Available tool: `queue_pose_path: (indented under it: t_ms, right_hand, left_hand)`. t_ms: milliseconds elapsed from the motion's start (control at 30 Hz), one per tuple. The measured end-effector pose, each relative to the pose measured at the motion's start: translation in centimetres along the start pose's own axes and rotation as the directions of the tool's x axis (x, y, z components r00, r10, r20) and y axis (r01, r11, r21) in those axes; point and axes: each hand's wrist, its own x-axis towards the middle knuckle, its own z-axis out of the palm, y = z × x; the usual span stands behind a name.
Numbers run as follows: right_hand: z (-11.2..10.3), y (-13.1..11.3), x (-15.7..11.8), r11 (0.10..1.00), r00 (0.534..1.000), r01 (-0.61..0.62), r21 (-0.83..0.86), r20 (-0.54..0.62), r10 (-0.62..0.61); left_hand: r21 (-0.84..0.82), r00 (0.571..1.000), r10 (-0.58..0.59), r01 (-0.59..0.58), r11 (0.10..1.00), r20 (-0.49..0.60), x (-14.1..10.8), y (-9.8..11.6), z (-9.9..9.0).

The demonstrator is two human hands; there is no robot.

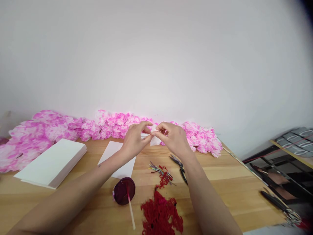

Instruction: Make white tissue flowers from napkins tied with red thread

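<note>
Both hands meet above the far part of the wooden table, pinching a small folded piece of white paper. My left hand grips it from the left, thumb and fingertips together on its edge. From the right, my right hand pinches it near the middle. Part of the paper hangs below the fingertips. Behind the hands lies a long row of pink and white paper flowers. Beneath my left forearm is a flat white sheet.
A thick white paper stack lies left. Nearer are a dark red dye bowl with a stick, red yarn, and thin coloured strands. Black-handled scissors lie by my right forearm; another pair is far right.
</note>
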Motion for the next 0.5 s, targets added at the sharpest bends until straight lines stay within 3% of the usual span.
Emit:
queue_pose_path:
  t_ms: [333, 500]
  right_hand:
    - [-0.44, 0.63, 0.16, 1.000, 1.000, -0.001, -0.001, 0.022, 0.001]
    - [-0.22, 0.20, 0.03, 0.995, 0.997, -0.077, 0.070, -0.008, 0.078]
  left_hand:
    - [-0.029, 0.999, -0.041, 0.040, 0.999, -0.030, 0.49, -0.60, -0.39]
    - [0.108, 0.971, 0.113, -0.092, 0.990, -0.209, 0.16, -0.32, -0.53]
